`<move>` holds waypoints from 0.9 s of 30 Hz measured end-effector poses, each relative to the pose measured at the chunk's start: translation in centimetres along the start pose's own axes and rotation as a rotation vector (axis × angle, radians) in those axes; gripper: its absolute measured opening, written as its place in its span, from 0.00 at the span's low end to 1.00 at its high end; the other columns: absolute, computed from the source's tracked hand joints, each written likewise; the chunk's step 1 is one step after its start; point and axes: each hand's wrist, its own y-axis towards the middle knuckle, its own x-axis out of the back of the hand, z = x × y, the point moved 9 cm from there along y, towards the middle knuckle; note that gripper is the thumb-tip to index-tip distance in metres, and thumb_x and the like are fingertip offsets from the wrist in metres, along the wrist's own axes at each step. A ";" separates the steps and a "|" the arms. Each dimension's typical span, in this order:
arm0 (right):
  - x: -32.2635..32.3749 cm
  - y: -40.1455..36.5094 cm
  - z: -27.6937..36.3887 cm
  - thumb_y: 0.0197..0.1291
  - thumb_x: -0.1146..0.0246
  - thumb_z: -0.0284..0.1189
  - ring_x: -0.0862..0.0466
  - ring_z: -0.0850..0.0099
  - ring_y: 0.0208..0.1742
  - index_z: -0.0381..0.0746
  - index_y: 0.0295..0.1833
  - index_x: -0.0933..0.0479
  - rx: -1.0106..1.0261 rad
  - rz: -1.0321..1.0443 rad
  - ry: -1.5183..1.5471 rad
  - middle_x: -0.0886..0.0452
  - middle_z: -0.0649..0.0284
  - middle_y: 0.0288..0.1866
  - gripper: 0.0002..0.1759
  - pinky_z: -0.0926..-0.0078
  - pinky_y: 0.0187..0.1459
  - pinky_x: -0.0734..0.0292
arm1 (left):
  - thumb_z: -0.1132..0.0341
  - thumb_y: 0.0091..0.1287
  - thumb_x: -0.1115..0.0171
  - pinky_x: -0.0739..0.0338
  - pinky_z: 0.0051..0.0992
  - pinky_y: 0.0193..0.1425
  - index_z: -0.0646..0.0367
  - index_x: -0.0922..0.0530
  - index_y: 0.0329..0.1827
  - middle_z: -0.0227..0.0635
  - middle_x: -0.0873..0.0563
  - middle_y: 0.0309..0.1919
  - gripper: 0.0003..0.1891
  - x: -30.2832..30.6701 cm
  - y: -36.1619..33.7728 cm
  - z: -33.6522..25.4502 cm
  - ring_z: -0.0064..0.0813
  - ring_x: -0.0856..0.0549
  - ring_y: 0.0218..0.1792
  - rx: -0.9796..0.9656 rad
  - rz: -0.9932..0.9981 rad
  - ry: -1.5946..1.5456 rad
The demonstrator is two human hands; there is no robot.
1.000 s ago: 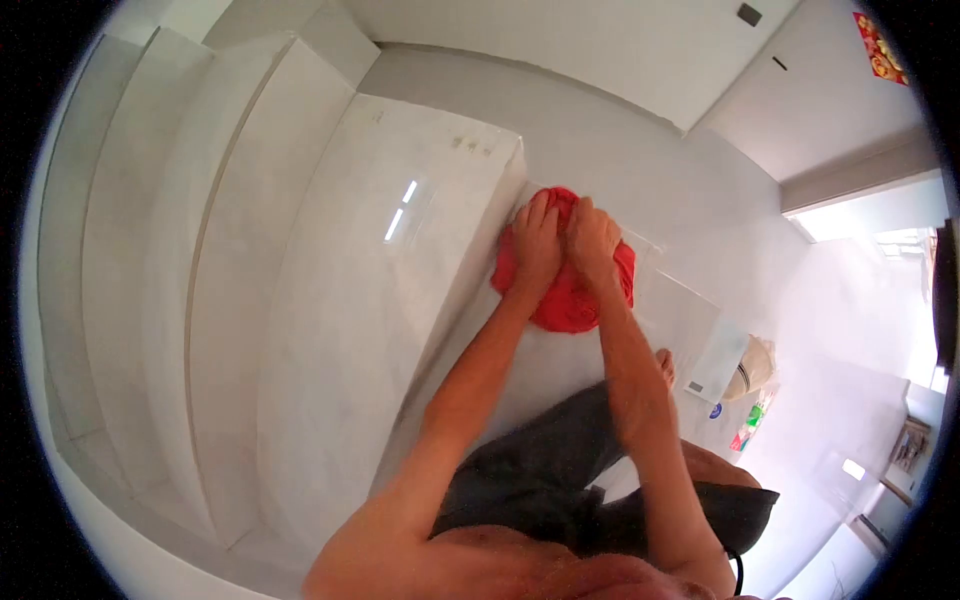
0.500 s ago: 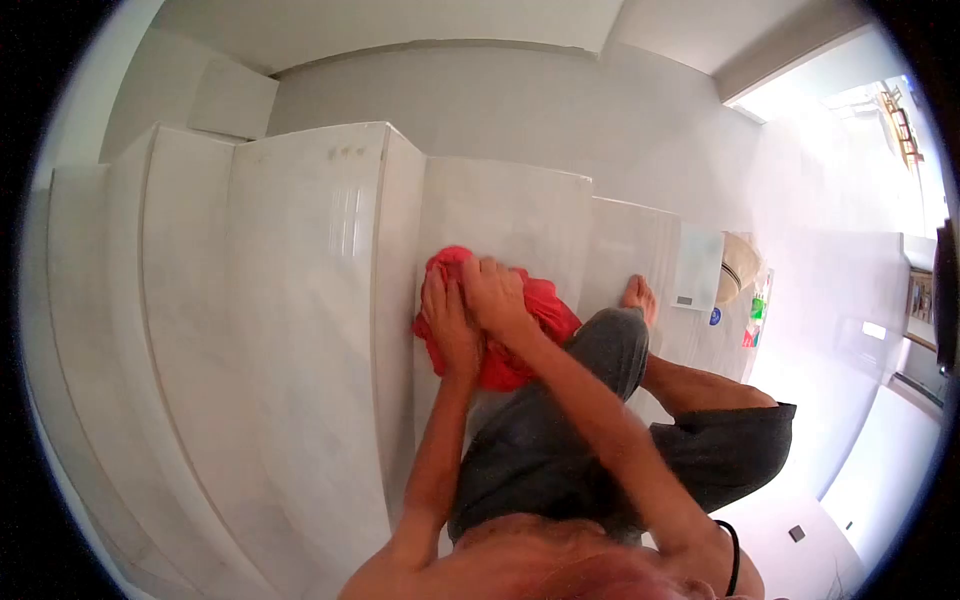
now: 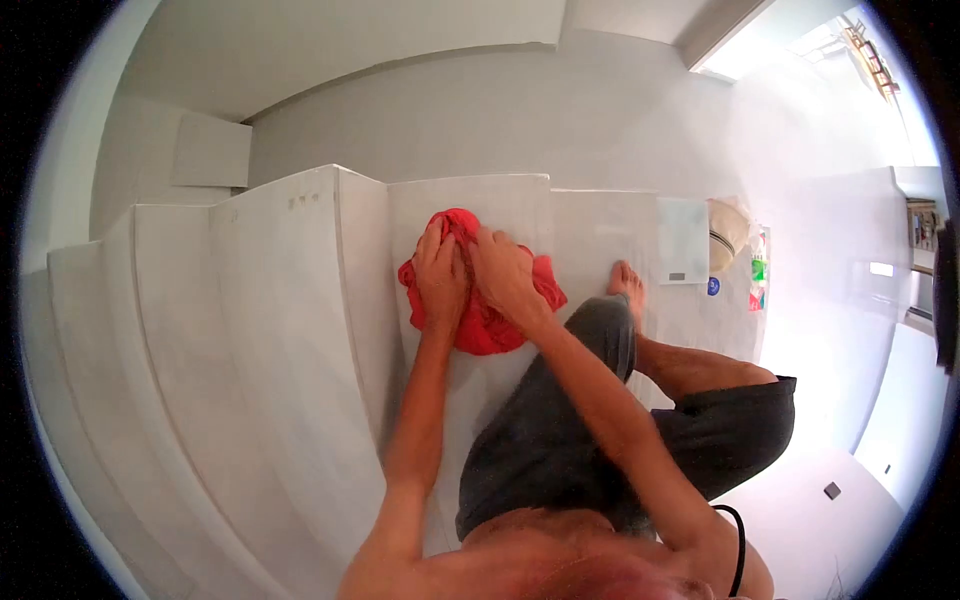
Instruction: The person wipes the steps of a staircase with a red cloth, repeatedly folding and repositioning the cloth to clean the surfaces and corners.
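Red cloth [image 3: 492,328] lies bunched on the white step [image 3: 480,205], near its far edge and beside the next riser. Left hand [image 3: 440,275] and right hand [image 3: 505,278] press side by side, fingers curled, gripping it.

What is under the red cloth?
The cloth lies on a white step, whose surface shows beside it. The left hand and right hand press on top. Whether anything lies between cloth and step cannot be seen: the cloth covers that spot.
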 end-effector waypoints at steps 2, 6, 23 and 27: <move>-0.2 -2.2 -1.3 0.65 0.38 0.35 0.17 0.46 0.47 0.39 0.56 0.28 0.012 0.064 0.026 0.20 0.46 0.48 0.17 0.48 0.45 0.22 | 0.72 0.68 0.41 0.32 0.47 0.69 0.68 0.21 0.58 0.49 0.25 0.70 0.17 -0.4 -1.6 -0.7 0.53 0.25 0.66 -0.036 0.060 -0.011; 0.8 -5.3 -1.3 0.62 0.36 0.32 0.18 0.44 0.49 0.38 0.62 0.32 0.075 0.243 -0.119 0.23 0.43 0.54 0.25 0.47 0.46 0.22 | 0.71 0.69 0.41 0.31 0.46 0.70 0.68 0.20 0.56 0.50 0.22 0.66 0.15 0.0 -2.9 -2.8 0.52 0.23 0.65 0.006 0.028 -0.004; 7.6 5.3 -9.1 0.49 0.40 0.18 0.17 0.64 0.45 0.29 0.55 0.25 -0.387 0.096 0.411 0.17 0.52 0.45 0.23 0.62 0.46 0.21 | 0.68 0.66 0.43 0.20 0.49 0.47 0.62 0.21 0.42 0.50 0.19 0.45 0.08 -7.1 11.4 -4.9 0.53 0.16 0.44 0.271 -0.002 -0.147; 5.7 -1.0 -9.2 0.51 0.42 0.17 0.16 0.65 0.50 0.29 0.56 0.25 -0.460 0.160 1.219 0.16 0.55 0.50 0.23 0.67 0.51 0.20 | 0.70 0.65 0.42 0.18 0.47 0.44 0.62 0.22 0.39 0.51 0.19 0.42 0.05 -1.3 8.2 -7.8 0.53 0.15 0.43 0.303 0.050 -0.175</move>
